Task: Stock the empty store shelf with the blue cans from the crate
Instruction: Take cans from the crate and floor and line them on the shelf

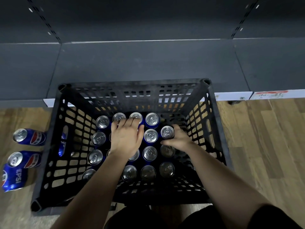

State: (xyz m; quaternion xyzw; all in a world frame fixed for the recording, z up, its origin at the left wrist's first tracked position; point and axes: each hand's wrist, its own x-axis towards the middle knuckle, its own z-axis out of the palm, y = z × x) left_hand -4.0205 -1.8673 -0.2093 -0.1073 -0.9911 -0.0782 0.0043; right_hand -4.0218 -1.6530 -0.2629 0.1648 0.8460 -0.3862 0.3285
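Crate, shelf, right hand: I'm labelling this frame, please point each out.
crate [132,83], head view, far rim.
shelf [148,63], head view, bare top.
right hand [179,139], head view, back of hand.

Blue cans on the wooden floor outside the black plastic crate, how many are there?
3, all left of the black plastic crate: the far blue can, the middle blue can and the near blue can. A blue shape through the crate's left wall may be another.

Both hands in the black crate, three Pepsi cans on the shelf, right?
No: the head view shows those Pepsi cans on the wooden floor beside the black crate, not on the shelf. Left hand and right hand are in the crate.
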